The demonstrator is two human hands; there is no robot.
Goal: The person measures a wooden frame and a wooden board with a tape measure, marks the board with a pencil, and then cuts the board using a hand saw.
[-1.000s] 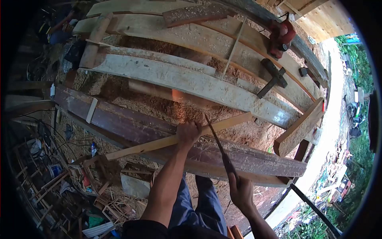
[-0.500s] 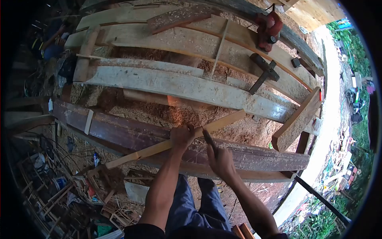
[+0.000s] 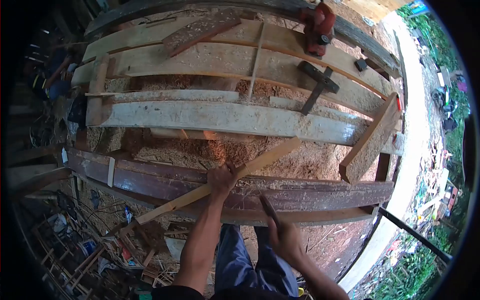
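A long pale wooden strip lies slantwise across a dark reddish-brown beam. My left hand is closed around the strip near its middle, and a thin line crosses the wood just right of my fist. In my right hand, slightly blurred, is a dark narrow-bladed hand tool. Its exact kind is hard to tell. The tool's tip is apart from the strip, over the near side of the beam.
Beyond the beam lie long planks strewn with shavings. On them are a red power tool, a dark T-shaped tool and a slanting thick board. Scrap wood is heaped at lower left. Another person is at far left.
My right hand has drawn the tool back toward my body, away from the strip. My left hand still grips the strip. The whole view has shifted slightly.
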